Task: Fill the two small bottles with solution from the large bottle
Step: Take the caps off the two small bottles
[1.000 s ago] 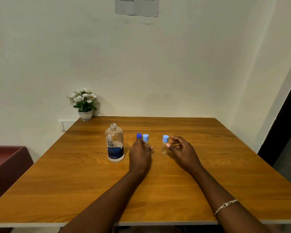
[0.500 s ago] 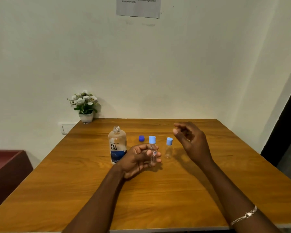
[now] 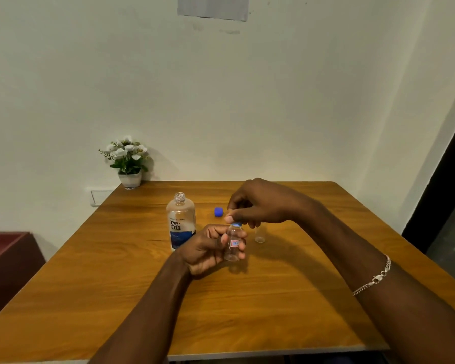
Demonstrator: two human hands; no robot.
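Early days, nothing's filled yet: your left hand [image 3: 208, 249] curls its fingers [image 3: 242, 245] round the small clear red-labelled bottle [image 3: 232, 249] while your right hand [image 3: 260, 206] pinches its light-blue cap [image 3: 237, 224]. Further back on the wooden table [image 3: 273, 298] stand the second small clear bottle [image 3: 259, 236] and the big blue-labelled solution bottle [image 3: 181, 222], already open, with its dark blue cap [image 3: 218, 212] nearby.

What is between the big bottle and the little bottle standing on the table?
The left hand, gripping the other little bottle, as the head view shows; the blue cap lies just behind.
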